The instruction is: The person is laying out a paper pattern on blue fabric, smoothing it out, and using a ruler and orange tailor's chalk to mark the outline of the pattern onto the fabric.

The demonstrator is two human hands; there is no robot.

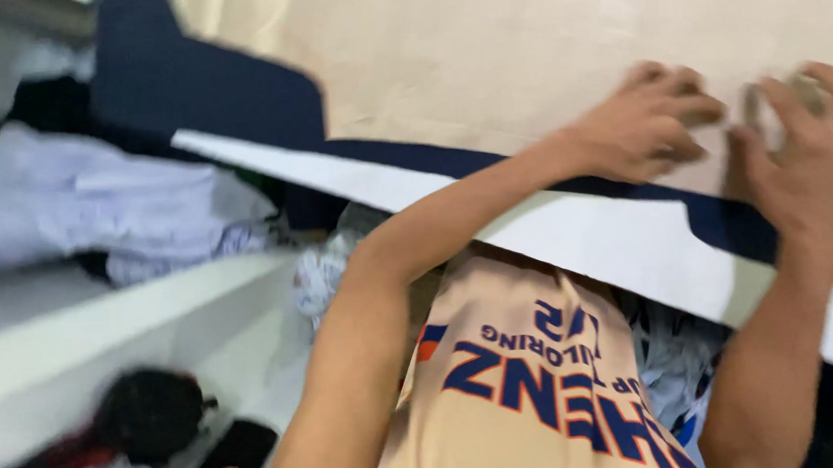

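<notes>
Two bare hands are working at the upper right of the head view, both lying on one large sheet of tan pattern paper [520, 41] that is covering most of the top of the scene. The left hand [648, 122] is pressing down on the paper with its fingers curled in narrow, knuckles up; whether it is pinching anything underneath is not possible to tell. The right hand [807, 153], just beside it on the right, is closing around one small pale object [781, 101], too blurred to name, with fingers wrapping its top and sides.

Below the tan paper, one layer of dark navy fabric [201, 83] is showing as a band along the paper's lower edge and as a wider patch at its upper left. Beneath that band, one long white strip [593, 236], paper or cloth, is running diagonally down to the right, passing under both forearms.

Below the strip, one beige garment with blue and orange printed lettering [525, 392] is lying between the two arms, its print upside down to the viewer. Crumpled white cloth is sitting on either side of it.

Well to the left of the tan paper, one heap of pale lilac clothing [92, 203] is resting above a white shelf edge [100, 324], and one round black object [151, 414] is sitting under that shelf.
</notes>
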